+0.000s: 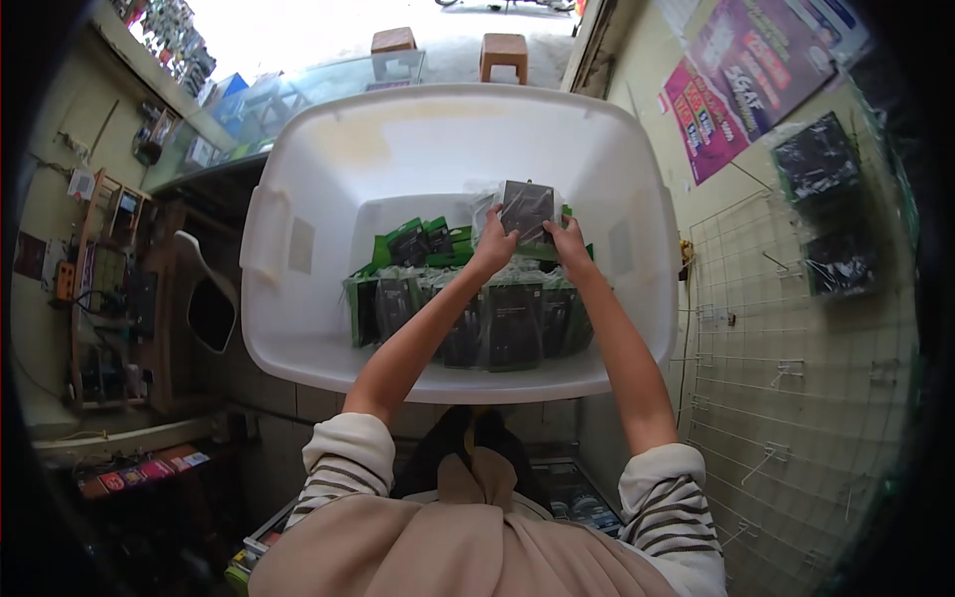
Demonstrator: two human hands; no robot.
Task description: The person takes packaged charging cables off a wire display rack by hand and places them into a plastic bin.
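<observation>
Both my hands hold a dark package in clear plastic point(527, 207) above the far right part of a large white bin point(308, 343). My left hand point(495, 242) grips its left edge, with fingers closed on it. On the right lower side, my right hand point(567, 244) pinches the same package. Below my wrists, several dark packages with green edges point(512, 318) stand packed in plastic in the bin. Behind them on the left, more green and black packages point(408, 242) lie at angles.
A wire grid rack point(786, 398) covers the right wall, with two wrapped dark packs point(816, 159) hanging above. Beyond the bin are brown stools point(503, 55) and a glass counter point(269, 114). A wooden shelf point(104, 289) and a white-edged chair point(204, 274) are at left.
</observation>
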